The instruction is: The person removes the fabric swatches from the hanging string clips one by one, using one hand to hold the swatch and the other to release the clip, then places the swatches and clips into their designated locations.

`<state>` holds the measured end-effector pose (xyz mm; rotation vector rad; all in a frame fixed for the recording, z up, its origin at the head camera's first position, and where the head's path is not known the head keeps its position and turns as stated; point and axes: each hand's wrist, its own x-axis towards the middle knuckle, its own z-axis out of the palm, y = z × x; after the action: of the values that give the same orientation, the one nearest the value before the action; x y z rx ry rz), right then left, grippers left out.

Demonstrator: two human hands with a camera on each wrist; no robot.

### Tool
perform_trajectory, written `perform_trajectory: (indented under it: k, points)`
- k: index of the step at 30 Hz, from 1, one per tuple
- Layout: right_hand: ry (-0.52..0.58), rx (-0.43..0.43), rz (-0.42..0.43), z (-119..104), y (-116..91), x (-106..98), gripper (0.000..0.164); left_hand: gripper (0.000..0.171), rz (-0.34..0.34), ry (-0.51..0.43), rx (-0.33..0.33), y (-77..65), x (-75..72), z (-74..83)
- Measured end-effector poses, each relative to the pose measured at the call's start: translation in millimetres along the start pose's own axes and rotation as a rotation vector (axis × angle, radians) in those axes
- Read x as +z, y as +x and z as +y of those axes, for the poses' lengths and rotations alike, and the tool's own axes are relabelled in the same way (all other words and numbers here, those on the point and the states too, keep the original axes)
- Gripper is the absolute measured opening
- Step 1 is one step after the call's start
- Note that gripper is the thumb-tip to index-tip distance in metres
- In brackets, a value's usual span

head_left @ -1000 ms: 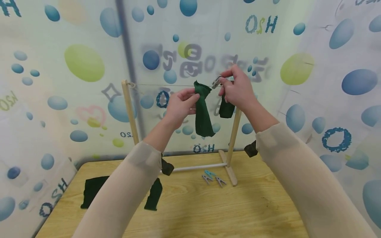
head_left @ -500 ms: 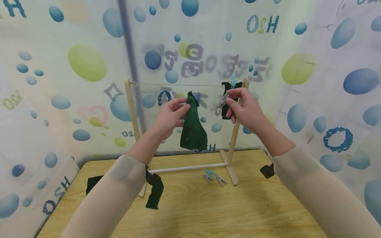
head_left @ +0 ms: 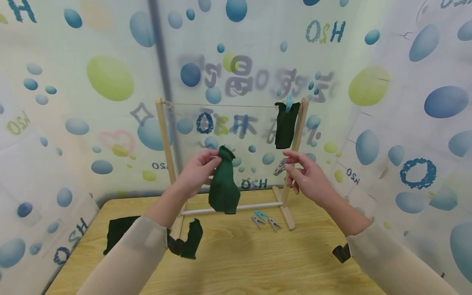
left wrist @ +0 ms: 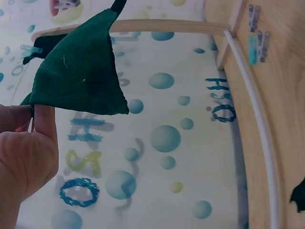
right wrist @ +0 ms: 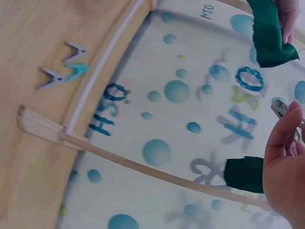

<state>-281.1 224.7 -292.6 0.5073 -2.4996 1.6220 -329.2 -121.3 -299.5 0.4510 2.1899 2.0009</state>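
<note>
My left hand point(head_left: 197, 172) pinches a dark green piece of cloth point(head_left: 224, 188) by its upper edge; the cloth hangs down in front of the rack, below the line. A grey clothespin point(head_left: 281, 167) sits between the thumb and fingers of my right hand point(head_left: 307, 178), just under a second green cloth point(head_left: 285, 127). That second cloth hangs from the string point(head_left: 225, 105) at its right end, clipped by a light blue clothespin point(head_left: 289, 102). The left wrist view shows the held cloth point(left wrist: 81, 71) spread wide above the fingertips.
A wooden rack with two posts point(head_left: 166, 141) and a white bottom bar point(head_left: 254, 206) stands on the wooden table point(head_left: 258, 262). Three clothespins point(head_left: 261, 214) lie near its right foot. Two more dark green cloths lie at the left, one flat point(head_left: 119, 229), one narrow point(head_left: 192, 239).
Both hands have come down from the string. The cloth in my left hand has moved lower and left, away from the line. The clothespin has come down with my right hand.
</note>
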Motion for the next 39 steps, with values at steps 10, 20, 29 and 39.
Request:
perform_trajectory:
  k: [10, 20, 29, 39]
  points:
    - [0.007, 0.087, -0.005, 53, -31, 10, 0.041, 0.026, -0.052, -0.072, -0.089, -14.8, -10.2, -46.6]
    - [0.06, 0.215, -0.026, 103, -55, 28, 0.041, 0.027, -0.147, -0.057, -0.156, -30.3, -1.2, -91.1]
    - [-0.035, 0.348, -0.061, 150, -80, 48, 0.041, 0.029, -0.169, -0.055, -0.238, -44.4, 24.5, -127.9]
    - [-0.028, 0.469, -0.049, 176, -99, 58, 0.037, 0.026, -0.194, -0.08, -0.302, -49.7, 42.9, -169.3]
